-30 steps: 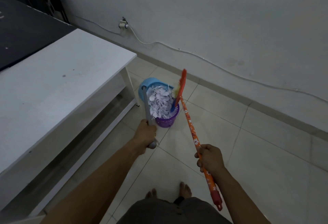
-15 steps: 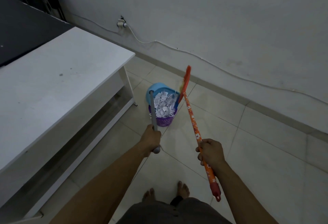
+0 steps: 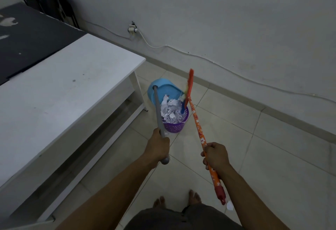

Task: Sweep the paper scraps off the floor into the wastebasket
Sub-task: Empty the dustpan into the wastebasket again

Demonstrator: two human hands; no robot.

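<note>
Well, on the head camera the only marking I can read is the white flower print along the orange stick of the broom (image 3: 197, 124). The right hand (image 3: 216, 157) has its fingers clenched round that stick, above the red end cap. The orange brush head points up toward the wall, and its blue neck is down at the right rim of the wastebasket (image 3: 174, 127). The left hand (image 3: 158, 147) grips the grey shaft of the blue dustpan (image 3: 167, 87), fingers wrapped near the round end knob.

Compared with a second ago, the heap that covered the pan has slid off. Most of the blue inside now shows, with a scrap or so clinging, and both hands sit about where they were.

The purple wastebasket stands on the tiled floor (image 3: 272, 157) near the corner leg of the white table (image 3: 63, 93), with the pan tipped up behind and over it. It is heaped above its rim with paper scraps (image 3: 171, 113). I see one white scrap (image 3: 229, 206) lying on the floor beside the broom's end cap.
</note>
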